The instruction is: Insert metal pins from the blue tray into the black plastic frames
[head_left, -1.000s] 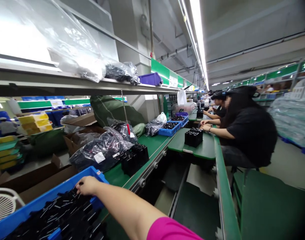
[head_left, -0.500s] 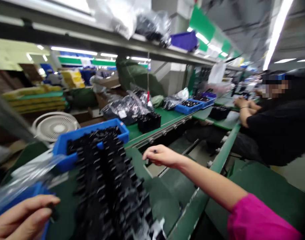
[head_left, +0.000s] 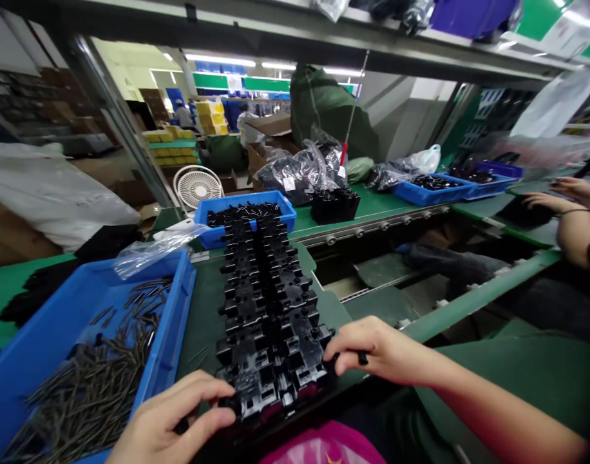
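Note:
A long row of black moulded plastic parts (head_left: 268,303) lies on the green workbench (head_left: 198,322) straight ahead of me. My left hand (head_left: 174,415) is at its near left corner, pinching a small black piece. My right hand (head_left: 382,351) is at its near right corner, with a small black piece between its fingers. Both hands are close against the row's end. To the left, a blue tray (head_left: 174,309) holds many loose dark metal pins (head_left: 89,380). The row's underside is hidden.
Behind the row, a blue tray (head_left: 212,238) holds black parts. A clear plastic bag (head_left: 154,254) lies beside it. Further back are a stack of black parts (head_left: 334,205), bagged parts and a white fan (head_left: 197,187). A co-worker's hands (head_left: 553,196) work at the right.
The view has tilted down toward the bench. My left hand has moved from the lower left corner to the row's near end, and my right hand has moved in against that end.

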